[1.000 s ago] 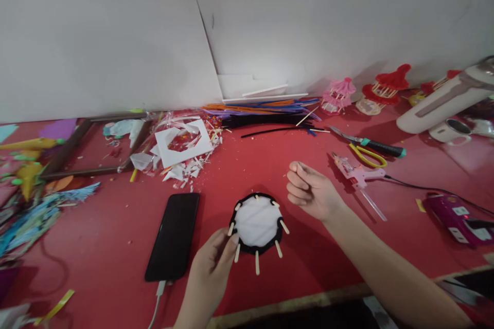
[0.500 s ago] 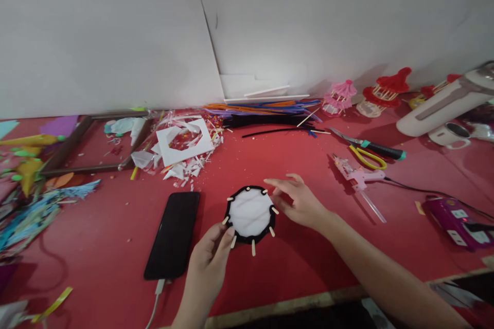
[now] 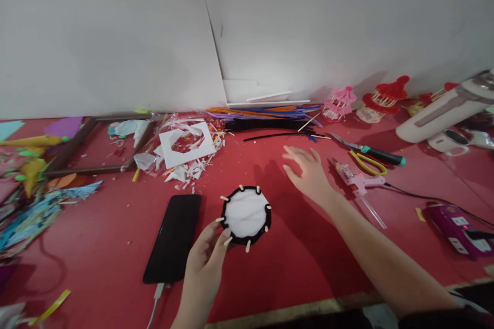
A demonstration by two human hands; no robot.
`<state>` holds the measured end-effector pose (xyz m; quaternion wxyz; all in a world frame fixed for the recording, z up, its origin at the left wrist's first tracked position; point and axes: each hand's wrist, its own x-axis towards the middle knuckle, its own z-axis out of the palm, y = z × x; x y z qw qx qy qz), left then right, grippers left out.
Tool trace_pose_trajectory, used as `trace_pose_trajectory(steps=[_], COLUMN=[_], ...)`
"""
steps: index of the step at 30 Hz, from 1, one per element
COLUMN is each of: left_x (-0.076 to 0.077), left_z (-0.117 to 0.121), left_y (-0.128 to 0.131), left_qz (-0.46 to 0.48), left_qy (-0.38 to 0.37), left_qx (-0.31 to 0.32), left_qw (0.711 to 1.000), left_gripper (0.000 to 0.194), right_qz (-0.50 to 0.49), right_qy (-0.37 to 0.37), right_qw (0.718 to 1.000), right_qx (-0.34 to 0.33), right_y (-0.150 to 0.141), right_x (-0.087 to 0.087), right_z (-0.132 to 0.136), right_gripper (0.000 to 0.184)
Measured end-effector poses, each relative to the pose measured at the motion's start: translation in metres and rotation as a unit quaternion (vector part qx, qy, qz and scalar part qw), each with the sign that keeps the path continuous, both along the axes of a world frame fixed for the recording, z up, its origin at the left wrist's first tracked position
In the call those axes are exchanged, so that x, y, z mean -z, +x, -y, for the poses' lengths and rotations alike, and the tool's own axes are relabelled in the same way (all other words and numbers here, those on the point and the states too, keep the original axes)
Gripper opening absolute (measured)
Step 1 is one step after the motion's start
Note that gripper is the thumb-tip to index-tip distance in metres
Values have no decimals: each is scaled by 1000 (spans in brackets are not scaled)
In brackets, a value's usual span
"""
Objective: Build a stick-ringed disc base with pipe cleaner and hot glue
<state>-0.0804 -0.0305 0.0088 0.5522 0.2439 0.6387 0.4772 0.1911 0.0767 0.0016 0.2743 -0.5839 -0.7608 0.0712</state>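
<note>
Between thumb and fingers, my left hand (image 3: 208,252) grips the near-left edge of a white disc (image 3: 245,212) trimmed with black pipe cleaner. Several short pale sticks stand out around its rim. My right hand (image 3: 306,172) is in the air to the right of the disc, fingers apart, holding nothing. Beyond that hand lie a black pipe cleaner (image 3: 270,135) and a bundle of purple, orange and black pipe cleaners (image 3: 266,113). A pink glue gun (image 3: 358,181) rests just right of my right hand.
A black phone (image 3: 173,239) on a cable lies left of my left hand. White foam scraps (image 3: 187,146) are at the back left. Pliers (image 3: 370,153), small pink (image 3: 339,104) and red (image 3: 386,97) models, a white mug (image 3: 448,141) and a purple power strip (image 3: 459,229) stand right.
My right hand has left the disc's right edge and moved up and away toward the back. The disc, still in my left hand, has turned and shifted slightly left.
</note>
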Motion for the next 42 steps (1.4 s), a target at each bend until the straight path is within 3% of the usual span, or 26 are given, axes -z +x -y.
trace_pose_trajectory(steps=[4,8,13,18,21,25,28,30,32,33,34,35,36,38,42], left_x=[0,-2,-8,-13,-15,-13,-12,-12,-14,-15,-16,-16,-16,-16,-16], left_z=[-2,-5,-3,-2,-5,-7,-9,-10,-12,-13,-14,-15,-16,-17,-19], left_y=[4,12,21,25,27,28,30,31,32,33,33,34,34,36,42], left_qz=[-29,5,48,114,139,156,166,169,171,171,170,168,166,161,147], left_qy=[6,10,-4,-26,-34,-26,-15,-11,-10,-10,-9,-7,-5,-1,-12], left_qx=[82,147,126,83,63,55,65,64,67,74,84,96,110,135,166], left_qw=[996,989,991,990,988,986,984,983,983,982,982,981,980,978,975], left_gripper=[46,36,28,29,34,35,31,32,35,36,37,38,38,38,38], right_qz=[12,32,67,86,73,39,2,-87,-183,-242,-310,-376,-394,-415,-473], right_qy=[8,-3,-23,-23,1,62,118,162,75,-18,-123,-240,-291,-355,-401], right_qw=[999,998,996,993,994,994,990,981,979,969,942,894,871,837,784], right_qx=[-36,-56,-61,-82,-85,-83,-77,-67,-53,-45,-39,-33,-37,-49,-29], right_y=[-3,-16,-26,-27,-28,-33,-32,-26,-18,-13,-9,-5,-3,-1,-7], right_x=[0,8,22,19,5,-34,-71,-86,-86,-80,-70,-59,-46,-21,8], right_z=[-35,-85,-131,-140,-136,-119,-90,-65,-38,-26,-14,-2,8,26,49], right_gripper=[39,28,37,37,27,42,45,38,31,31,28,25,20,19,43])
